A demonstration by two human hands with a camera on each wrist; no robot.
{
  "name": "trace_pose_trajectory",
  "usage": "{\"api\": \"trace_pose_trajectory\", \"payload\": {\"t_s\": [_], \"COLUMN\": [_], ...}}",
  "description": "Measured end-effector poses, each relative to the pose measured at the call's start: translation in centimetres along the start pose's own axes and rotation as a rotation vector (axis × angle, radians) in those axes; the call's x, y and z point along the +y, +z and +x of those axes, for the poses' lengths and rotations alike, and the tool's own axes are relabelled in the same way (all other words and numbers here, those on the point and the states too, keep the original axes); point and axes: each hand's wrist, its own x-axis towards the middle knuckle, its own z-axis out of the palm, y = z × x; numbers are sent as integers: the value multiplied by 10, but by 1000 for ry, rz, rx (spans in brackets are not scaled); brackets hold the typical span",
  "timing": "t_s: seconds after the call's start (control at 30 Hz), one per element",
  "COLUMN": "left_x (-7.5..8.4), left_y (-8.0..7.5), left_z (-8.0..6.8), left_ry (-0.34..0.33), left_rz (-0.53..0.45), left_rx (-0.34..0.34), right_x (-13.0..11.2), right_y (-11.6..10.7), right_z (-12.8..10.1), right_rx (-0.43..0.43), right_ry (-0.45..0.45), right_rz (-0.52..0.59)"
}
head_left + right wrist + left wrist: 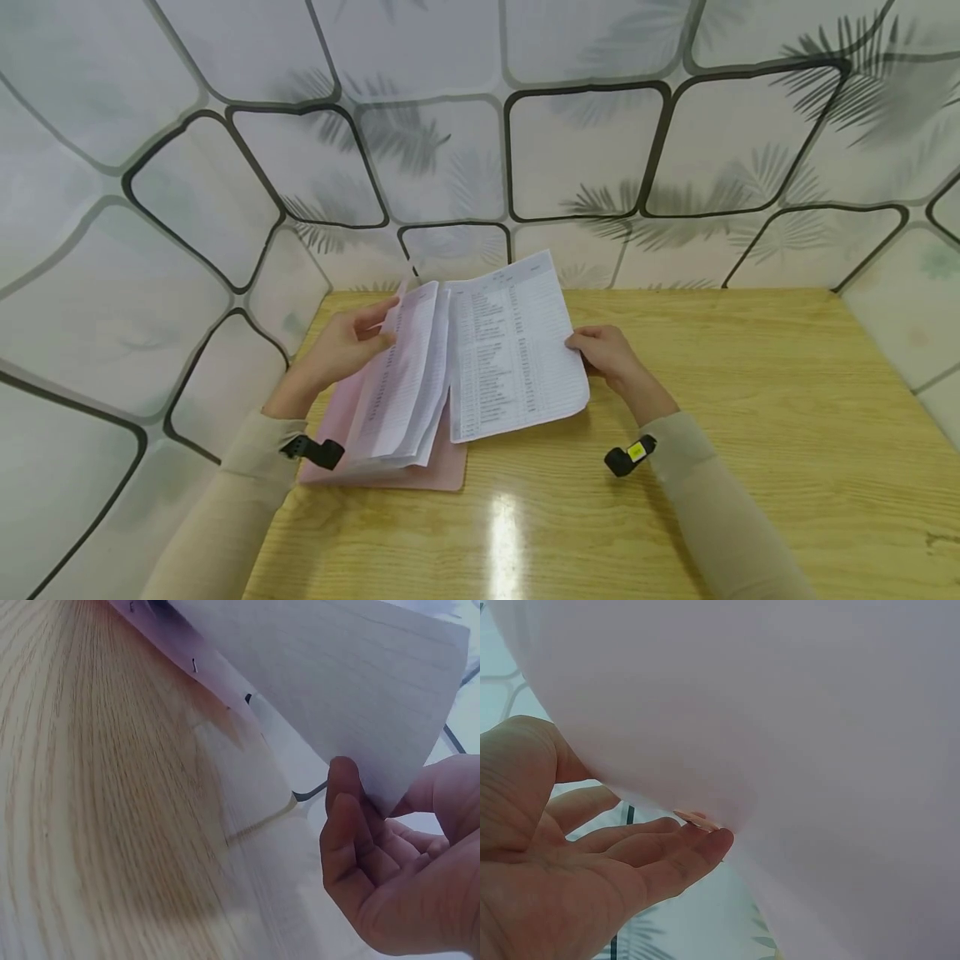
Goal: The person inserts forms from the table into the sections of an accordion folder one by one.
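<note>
Table (pixel 675 467) carries a stapled booklet (pixel 420 375) at its left side near the wall, pink back cover flat on the wood, long axis running away from the person, spine roughly mid-booklet and the printed tops pointing to the far wall. Left hand (pixel 341 346) has a narrow grip, thumb and fingers (pixel 682 855) propping a fan of pages upright, probably to keep them from falling back. Right hand (pixel 607 354) pinches the outer edge of the page (pixel 517 350) with fingertips (pixel 345 825), holding it raised off the table and tilted so the printed list faces up, likely for reading.
</note>
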Motion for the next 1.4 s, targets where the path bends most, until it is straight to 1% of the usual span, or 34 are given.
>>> {"api": "trace_pose_trajectory", "payload": {"t_s": [0.23, 0.47, 0.73, 0.83, 0.93, 1.03, 1.13, 1.3, 1.37, 1.4], "left_x": [1, 2, 1, 1, 1, 1, 1, 4, 4, 4], "left_y": [0, 0, 0, 0, 0, 0, 1, 1, 1, 1], "left_z": [0, 0, 0, 0, 0, -1, -1, -1, -1, -1], "left_ry": [-3, -3, -7, -12, -14, -14, -9, 0, -1, -3], "left_rz": [9, 7, 7, 4, 2, 4, 6, 0, -6, -8], "left_rx": [3, 7, 6, 7, 9, 14, 17, 26, 32, 34], "right_x": [-4, -5, -5, -3, -1, 0, 0, 2, 4, 5], "right_y": [3, 1, -2, -1, 1, 2, 2, -1, -1, -1], "right_z": [-2, -3, -5, -5, -4, -5, -8, -8, -7, -7], "right_rx": [-30, -59, -22, -61, -127, -174, -191, -181, -181, -179], "right_ry": [25, 33, 50, 59, 54, 49, 47, 59, 64, 63], "right_rz": [44, 127, 128, 110, 81, 70, 114, 250, 262, 247]}}
